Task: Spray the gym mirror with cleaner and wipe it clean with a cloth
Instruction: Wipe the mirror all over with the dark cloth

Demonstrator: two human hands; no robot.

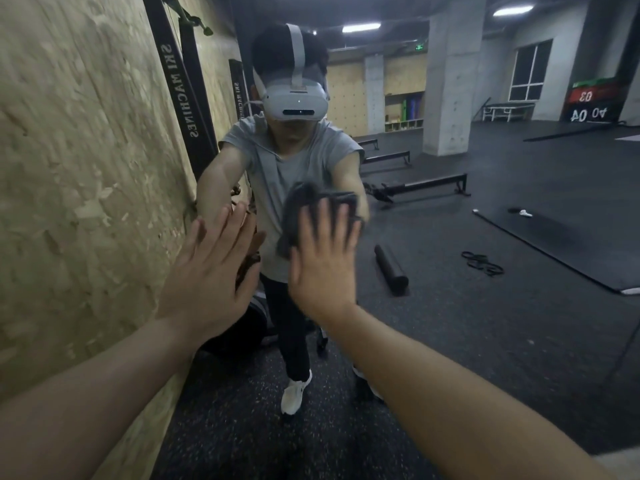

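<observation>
Gym mirror (485,209) fills the wall ahead, reflecting dark flooring and benches. Nearest, the right hand (323,268) presses a dark cloth (304,206) flat on the glass, its fingers (323,220) straight and spread over it. Left of them the left hand (207,278) lies open-palmed, holding nothing. Wiping well probably means even pressure in overlapping passes. No spray bottle shows.
</observation>
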